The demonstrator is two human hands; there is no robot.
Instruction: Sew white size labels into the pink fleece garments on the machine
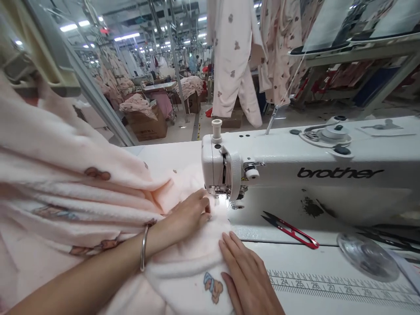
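Observation:
Pale pink fleece fabric point(193, 262) with teddy bear prints lies under the needle area of a white sewing machine point(216, 166) and spreads to the left in thick folds. My left hand point(190, 214), with a silver bangle on its wrist, is closed on the fabric just left of the lit presser foot, its fingers bent. Flat on the fabric's right edge, in front of the machine, rests my right hand point(246, 273) with fingers stretched out. The seam under the foot is washed out by the lamp.
Red-handled thread snips point(292, 229) lie on the machine bed, right of the needle. Near them are a clear round disc point(367, 256) and a ruler strip point(328, 286) along the table. Printed pink garments point(232, 61) hang behind the machine; thread cones point(328, 26) stand at upper right.

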